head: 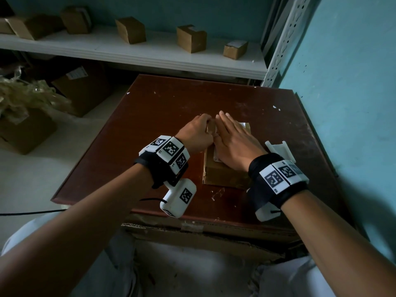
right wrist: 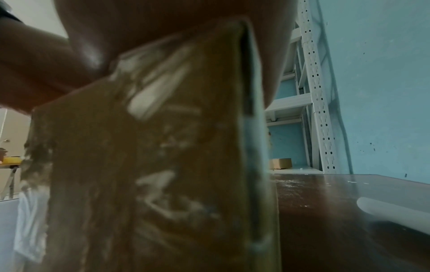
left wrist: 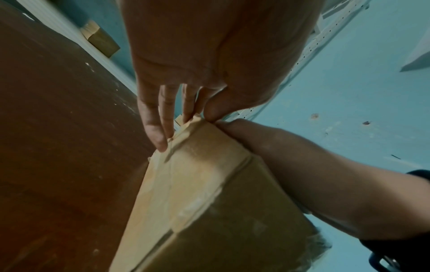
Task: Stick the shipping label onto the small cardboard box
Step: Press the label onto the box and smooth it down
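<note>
A small cardboard box (head: 225, 172) lies on the dark red table (head: 162, 103). A white shipping label (head: 243, 124) lies on its top, mostly hidden under my right hand (head: 231, 140), which presses flat on it with straight fingers. My left hand (head: 198, 130) holds the box's far left edge; in the left wrist view its thumb and fingers (left wrist: 156, 136) pinch the top corner of the box (left wrist: 204, 193). The right wrist view is filled by the blurred side of the box (right wrist: 151, 165) beneath my right palm.
A white plastic piece (head: 278, 150) lies on the table right of the box. Several small cardboard boxes (head: 191, 38) sit on a white shelf (head: 150, 58) behind the table. Bigger cartons (head: 83, 88) stand on the floor to the left. A turquoise wall (head: 353, 82) is close on the right.
</note>
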Available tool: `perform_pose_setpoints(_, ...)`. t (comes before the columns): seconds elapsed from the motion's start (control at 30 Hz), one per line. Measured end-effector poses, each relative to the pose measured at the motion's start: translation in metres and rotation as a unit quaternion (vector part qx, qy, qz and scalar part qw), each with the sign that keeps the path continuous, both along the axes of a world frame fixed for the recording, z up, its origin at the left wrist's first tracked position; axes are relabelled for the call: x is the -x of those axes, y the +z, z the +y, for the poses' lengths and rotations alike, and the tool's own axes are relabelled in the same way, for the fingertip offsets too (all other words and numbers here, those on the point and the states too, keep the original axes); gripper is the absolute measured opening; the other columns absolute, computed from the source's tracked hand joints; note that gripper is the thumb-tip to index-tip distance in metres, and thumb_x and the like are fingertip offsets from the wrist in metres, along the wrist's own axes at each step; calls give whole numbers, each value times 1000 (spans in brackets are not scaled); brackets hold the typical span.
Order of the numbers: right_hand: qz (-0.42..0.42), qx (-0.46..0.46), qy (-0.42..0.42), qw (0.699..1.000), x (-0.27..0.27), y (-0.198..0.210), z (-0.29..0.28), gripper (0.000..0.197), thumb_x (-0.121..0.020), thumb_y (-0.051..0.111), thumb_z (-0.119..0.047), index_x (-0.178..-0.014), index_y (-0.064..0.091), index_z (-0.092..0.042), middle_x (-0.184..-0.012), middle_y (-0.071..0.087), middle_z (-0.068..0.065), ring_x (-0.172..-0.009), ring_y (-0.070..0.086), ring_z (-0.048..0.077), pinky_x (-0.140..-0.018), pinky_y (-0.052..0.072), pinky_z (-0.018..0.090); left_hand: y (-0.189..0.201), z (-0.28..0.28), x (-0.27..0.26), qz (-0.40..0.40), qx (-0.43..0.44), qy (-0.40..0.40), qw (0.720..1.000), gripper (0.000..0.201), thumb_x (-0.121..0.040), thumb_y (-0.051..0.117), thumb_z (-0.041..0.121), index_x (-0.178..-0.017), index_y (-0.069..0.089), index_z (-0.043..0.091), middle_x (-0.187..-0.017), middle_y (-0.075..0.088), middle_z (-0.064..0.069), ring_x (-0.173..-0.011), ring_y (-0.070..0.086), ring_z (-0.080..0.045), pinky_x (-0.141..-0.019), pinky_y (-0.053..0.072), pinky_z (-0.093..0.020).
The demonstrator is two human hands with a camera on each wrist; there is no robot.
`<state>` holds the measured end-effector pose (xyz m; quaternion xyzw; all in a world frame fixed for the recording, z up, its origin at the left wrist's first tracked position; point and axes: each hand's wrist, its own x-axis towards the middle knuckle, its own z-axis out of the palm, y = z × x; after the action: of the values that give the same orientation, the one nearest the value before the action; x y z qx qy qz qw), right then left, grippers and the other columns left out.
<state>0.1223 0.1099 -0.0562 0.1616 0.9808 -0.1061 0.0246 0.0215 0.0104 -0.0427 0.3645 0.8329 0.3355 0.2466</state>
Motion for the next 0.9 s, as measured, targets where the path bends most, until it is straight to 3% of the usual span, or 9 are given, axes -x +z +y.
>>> perform_pose_setpoints(0.17,1,-3,-17,1000,-1,4,2,59,-104,9,-41,-155,-1,-12,-163,-8,2,-149,-7,11,-116,-7,26,-3,-1,1,-8,-1,2,1000,59,-93,51,15,-147,26,19,-140,43,-9,-113,56,-30,-93,52,-44)
perform_pose_setpoints(0.3,-6,-19,-27,999,-2,3,9,61,-103,6,-43,-155,-2,-11,-163,-8,4,-149,-8,12,-118,-6,28,-3,-1,2,2,-4,-15,1000,57,-94,51,13,-146,30,23,-136,42,-8,-108,57,-29,-78,56,-36)
perform_pose_setpoints(0.37,-19,-29,-29,999,-2,1,13,63,-103,5,-44,-155,-3,-10,-162,-9,4,-149,-9,13,-118,-7,28,-3,-1,2,11,1,-16,1000,52,-95,50,16,-144,34,22,-135,41,-7,-106,57,-28,-76,57,-35)
perform_pose_setpoints(0.6,-35,-32,-41,998,-9,3,24,62,-104,7,-43,-154,-6,-10,-162,-12,5,-149,-12,14,-119,-6,28,-3,-1,1,12,0,-3,1000,52,-94,50,20,-144,37,22,-135,44,-4,-111,56,-26,-89,55,-44)
perform_pose_setpoints(0.77,-38,-45,-41,997,-12,3,25,61,-104,6,-43,-154,-8,-10,-161,-16,5,-148,-14,14,-120,-7,28,-3,-2,-1,-52,-25,10,998,51,-95,50,13,-144,36,20,-134,41,-4,-108,59,-26,-74,61,-41)
perform_pose_setpoints(0.9,-44,-70,-37,996,-10,3,24,62,-103,4,-43,-153,-9,-10,-161,-17,6,-148,-16,15,-119,-9,29,-3,-3,-2,-75,-37,17,996,51,-96,49,13,-145,36,21,-135,41,-4,-107,61,-26,-71,62,-39)
